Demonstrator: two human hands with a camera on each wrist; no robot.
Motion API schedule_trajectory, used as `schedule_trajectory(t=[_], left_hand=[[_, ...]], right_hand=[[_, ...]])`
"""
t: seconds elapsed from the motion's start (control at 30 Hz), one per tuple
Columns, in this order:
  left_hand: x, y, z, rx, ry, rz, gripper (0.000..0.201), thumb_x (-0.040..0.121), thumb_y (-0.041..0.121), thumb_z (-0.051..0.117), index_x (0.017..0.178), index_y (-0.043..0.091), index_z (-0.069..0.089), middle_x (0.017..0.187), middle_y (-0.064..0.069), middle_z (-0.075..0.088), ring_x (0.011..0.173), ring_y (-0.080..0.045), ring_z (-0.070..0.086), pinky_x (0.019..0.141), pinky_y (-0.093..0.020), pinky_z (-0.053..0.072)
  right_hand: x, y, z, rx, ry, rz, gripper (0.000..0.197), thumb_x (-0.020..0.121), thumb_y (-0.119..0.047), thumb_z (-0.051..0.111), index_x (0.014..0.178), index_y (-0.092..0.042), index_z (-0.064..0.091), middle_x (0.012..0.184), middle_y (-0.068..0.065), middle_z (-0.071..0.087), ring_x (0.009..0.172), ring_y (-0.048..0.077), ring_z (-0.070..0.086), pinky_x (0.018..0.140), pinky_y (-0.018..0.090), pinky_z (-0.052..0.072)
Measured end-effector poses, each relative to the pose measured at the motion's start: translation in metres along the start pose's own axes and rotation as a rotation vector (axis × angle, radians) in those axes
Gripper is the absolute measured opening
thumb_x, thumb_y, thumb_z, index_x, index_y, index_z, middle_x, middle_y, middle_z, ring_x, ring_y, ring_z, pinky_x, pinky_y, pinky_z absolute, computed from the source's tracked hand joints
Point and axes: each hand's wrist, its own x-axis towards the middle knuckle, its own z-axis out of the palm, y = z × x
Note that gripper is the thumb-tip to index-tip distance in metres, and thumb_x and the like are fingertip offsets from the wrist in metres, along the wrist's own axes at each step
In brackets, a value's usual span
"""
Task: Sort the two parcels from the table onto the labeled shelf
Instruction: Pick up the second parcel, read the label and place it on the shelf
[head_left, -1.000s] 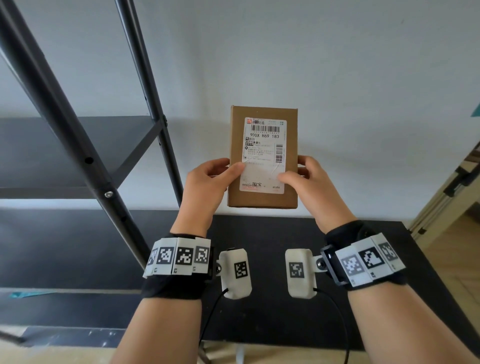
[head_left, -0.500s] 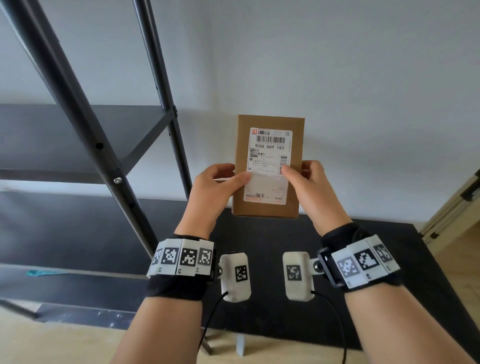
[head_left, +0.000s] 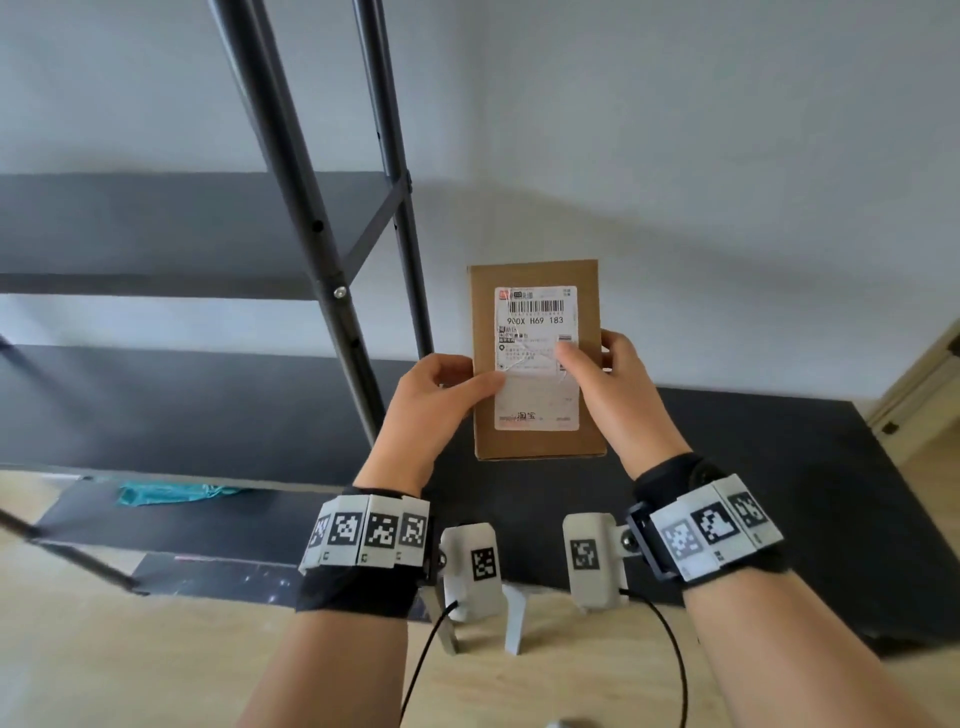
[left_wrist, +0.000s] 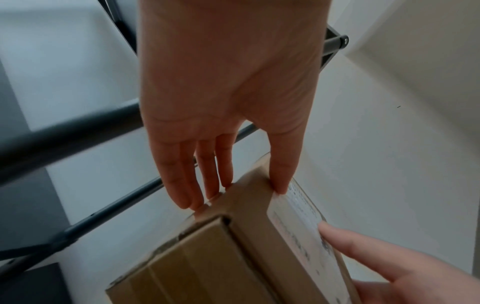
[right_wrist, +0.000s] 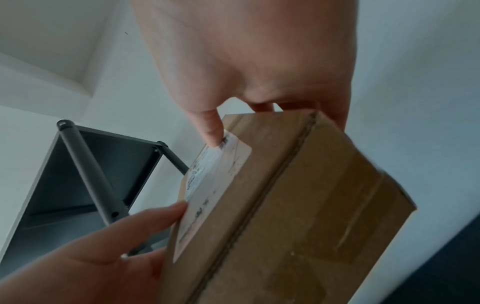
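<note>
One brown cardboard parcel (head_left: 537, 441) with a white shipping label (head_left: 535, 317) is held upright in front of the wall, above the black table's (head_left: 779, 493) far edge. My left hand (head_left: 475, 374) grips its left edge, thumb on the front and fingers (left_wrist: 182, 185) behind. My right hand (head_left: 587, 358) grips the right edge, with its thumb (right_wrist: 210, 127) pressed on the label. The wrist views show the parcel (left_wrist: 207, 257) (right_wrist: 298, 205) from below. The dark grey shelf (head_left: 156, 228) stands just left of the parcel. No other parcel is in view.
Two slanted shelf posts (head_left: 291, 156) rise between the shelf boards and the parcel. A teal scrap (head_left: 171, 492) lies on a low shelf board. A door frame (head_left: 924, 384) stands at the far right. Wooden floor (head_left: 130, 665) lies below.
Both hands keep their hold on the parcel. It now sits lower and further right in the head view, the shelf posts have slid rightward, and my right thumb has moved higher on the label.
</note>
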Motion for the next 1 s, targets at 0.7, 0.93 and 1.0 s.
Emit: schedule_trajectory(t=[0.7, 0.93, 1.0], left_hand=[[-0.168, -0.099, -0.259, -0.088, 0.24, -0.168, 0.034, 0.085, 0.035, 0.075, 0.113, 0.019, 0.064, 0.105, 0.001, 0.074, 0.097, -0.017, 0.072, 0.085, -0.036, 0.06], [-0.157, -0.123, -0.358, -0.166, 0.448, -0.198, 0.037, 0.087, 0.033, 0.073, 0.118, 0.015, 0.065, 0.105, -0.001, 0.075, 0.09, -0.015, 0.073, 0.063, -0.022, 0.059], [-0.149, -0.127, -0.383, -0.185, 0.5, -0.192, 0.034, 0.089, 0.03, 0.071, 0.117, 0.012, 0.065, 0.102, -0.003, 0.076, 0.084, -0.013, 0.073, 0.054, -0.015, 0.055]], right_hand=[[-0.189, -0.023, 0.232, -0.023, -0.334, 0.072, 0.047, 0.092, -0.047, 0.06, 0.129, -0.02, 0.05, 0.115, -0.005, 0.066, 0.095, 0.006, 0.065, 0.068, 0.021, 0.051], [-0.17, -0.042, 0.351, -0.096, -0.536, 0.028, 0.046, 0.092, -0.048, 0.058, 0.128, -0.021, 0.05, 0.11, -0.008, 0.065, 0.083, -0.006, 0.058, 0.059, 0.014, 0.042], [-0.16, -0.048, 0.383, -0.119, -0.579, 0.015, 0.045, 0.092, -0.048, 0.058, 0.128, -0.02, 0.051, 0.105, -0.01, 0.064, 0.08, -0.006, 0.057, 0.058, 0.014, 0.041]])
